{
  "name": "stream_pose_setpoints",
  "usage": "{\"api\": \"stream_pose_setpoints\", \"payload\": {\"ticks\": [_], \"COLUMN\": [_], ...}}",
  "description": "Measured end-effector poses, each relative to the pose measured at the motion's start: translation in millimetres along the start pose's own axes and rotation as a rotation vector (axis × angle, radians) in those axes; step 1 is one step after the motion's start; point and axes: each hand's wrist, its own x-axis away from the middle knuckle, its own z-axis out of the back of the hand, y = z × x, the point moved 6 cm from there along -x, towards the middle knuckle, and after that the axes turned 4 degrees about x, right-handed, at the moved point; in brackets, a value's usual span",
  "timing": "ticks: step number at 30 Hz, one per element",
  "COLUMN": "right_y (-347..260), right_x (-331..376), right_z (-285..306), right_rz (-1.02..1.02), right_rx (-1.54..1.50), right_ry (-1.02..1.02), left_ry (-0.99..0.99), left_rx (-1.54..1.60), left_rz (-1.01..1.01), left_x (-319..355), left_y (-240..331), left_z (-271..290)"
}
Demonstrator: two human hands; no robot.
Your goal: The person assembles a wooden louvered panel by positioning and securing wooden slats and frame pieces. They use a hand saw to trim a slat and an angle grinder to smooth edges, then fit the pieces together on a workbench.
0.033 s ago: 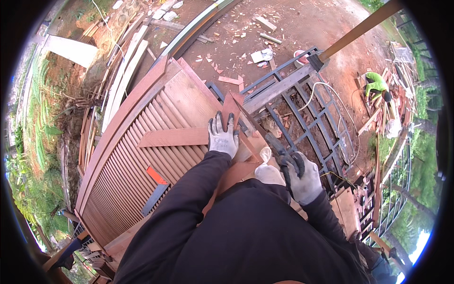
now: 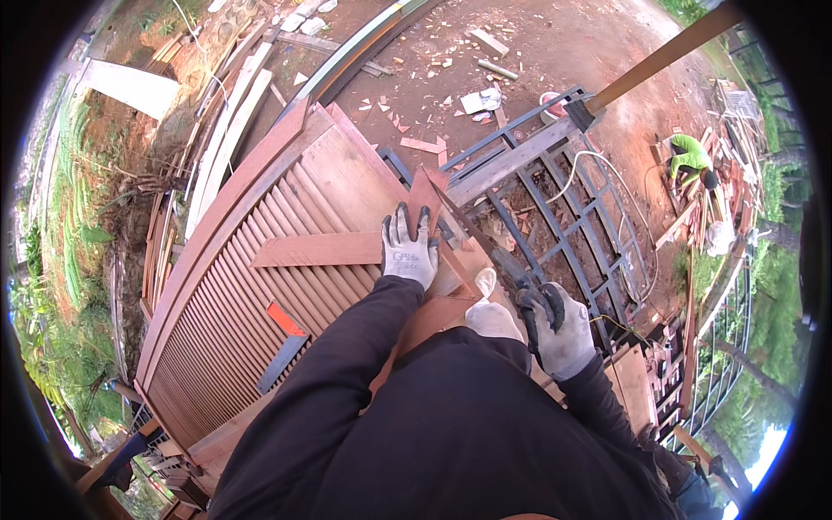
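My left hand (image 2: pixel 407 251), in a grey-white glove with dark fingertips, lies flat with spread fingers on a reddish-brown board (image 2: pixel 426 192). A second short board (image 2: pixel 321 250) lies sideways, its end against that hand. My right hand (image 2: pixel 559 329), gloved alike, is closed round the dark handle of a handsaw (image 2: pixel 500 253). The saw's long thin blade slants up-left to the board beside my left fingers; exactly how its teeth meet the wood cannot be made out. An orange and blue-grey angled tool, like a try square (image 2: pixel 284 351), rests on the slatted wooden panel (image 2: pixel 230 325).
A whitish cloth bag (image 2: pixel 494 316) sits between my right hand and body. Right of the panel stands a dark metal frame (image 2: pixel 555 208). Wood offcuts (image 2: pixel 422 146) litter the dirt ground. Far right, a person in a bright green top (image 2: pixel 690 156) bends over timber.
My right hand has drawn the saw slightly back, down and to the right. My left hand stays in place on the board.
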Motion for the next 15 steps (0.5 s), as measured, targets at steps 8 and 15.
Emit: {"api": "stream_pose_setpoints", "payload": {"ticks": [8,15], "right_y": [23.0,21.0], "right_x": [-84.0,-37.0], "right_z": [-63.0,-31.9], "right_rz": [-0.078,0.115], "right_rx": [-0.025,0.236], "right_ry": [0.038,0.106], "left_ry": [-0.014,-0.06], "left_rx": [-0.047,-0.023], "left_rz": [0.023,0.003], "left_x": [-8.6,-7.4], "left_y": [-11.3,-6.5], "left_z": [-8.6,-8.6]}}
